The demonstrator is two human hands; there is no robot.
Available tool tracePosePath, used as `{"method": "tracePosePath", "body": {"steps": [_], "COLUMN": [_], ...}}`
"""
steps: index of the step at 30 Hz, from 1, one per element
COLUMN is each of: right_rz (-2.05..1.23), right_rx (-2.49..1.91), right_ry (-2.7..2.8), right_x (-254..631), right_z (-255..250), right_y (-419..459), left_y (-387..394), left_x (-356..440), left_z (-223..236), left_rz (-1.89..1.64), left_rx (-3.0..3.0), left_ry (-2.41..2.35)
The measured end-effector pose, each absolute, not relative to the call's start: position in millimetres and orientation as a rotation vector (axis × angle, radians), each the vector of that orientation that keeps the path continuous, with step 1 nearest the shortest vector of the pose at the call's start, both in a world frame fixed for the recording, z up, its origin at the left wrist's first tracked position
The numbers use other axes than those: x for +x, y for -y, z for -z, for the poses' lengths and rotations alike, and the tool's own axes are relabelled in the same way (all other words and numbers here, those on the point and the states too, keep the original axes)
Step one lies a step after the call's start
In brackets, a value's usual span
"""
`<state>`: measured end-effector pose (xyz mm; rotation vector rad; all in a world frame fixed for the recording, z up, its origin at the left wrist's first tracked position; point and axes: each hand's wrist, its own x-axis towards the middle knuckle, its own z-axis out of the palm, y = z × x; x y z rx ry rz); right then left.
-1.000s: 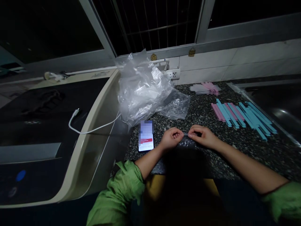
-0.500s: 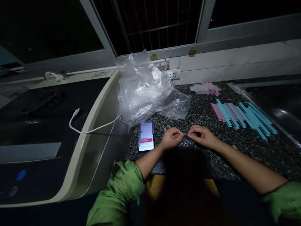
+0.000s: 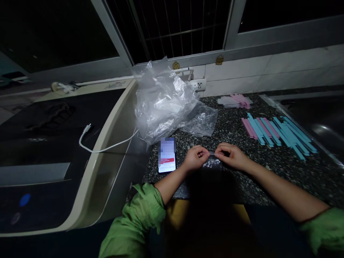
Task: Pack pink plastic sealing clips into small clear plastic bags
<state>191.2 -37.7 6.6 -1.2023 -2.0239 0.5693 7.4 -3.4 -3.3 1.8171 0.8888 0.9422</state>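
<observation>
Both my hands pinch the upper edge of a small clear plastic bag point(image 3: 212, 163) over the dark speckled counter point(image 3: 242, 186). My left hand point(image 3: 197, 157) is closed on the left end of that edge, and my right hand point(image 3: 231, 155) is closed on the right end. The edge runs straight between my fingertips. Below it the plastic hangs or lies crinkled and shiny; its lower part is lost in shadow. Left of my left hand lies a phone point(image 3: 167, 166) with its screen lit.
A heap of clear plastic bags point(image 3: 166, 104) stands behind the phone. Pink and blue strips point(image 3: 285, 132) lie to the right, and more pink strips point(image 3: 240, 101) farther back. A washing machine point(image 3: 88, 172) with a white cable point(image 3: 107, 148) is at left; a sink point(image 3: 322, 125) at right.
My hands stay in nearly the same place, still pinching the bag's edge. The plastic below has shifted very slightly.
</observation>
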Motion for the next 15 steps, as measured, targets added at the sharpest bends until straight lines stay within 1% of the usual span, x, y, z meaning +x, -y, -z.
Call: {"method": "tracePosePath", "body": {"steps": [15], "right_rz": [-0.537], "right_rx": [-1.213], "right_ry": [2.011], "right_x": [194.4], "right_z": [-7.4], "right_y": [36.5], "left_y": [3.0], "left_x": [6.4], "left_z": [0.6], "left_rz": [-0.907], "left_rx": [1.803], "left_ry": [-0.935]}}
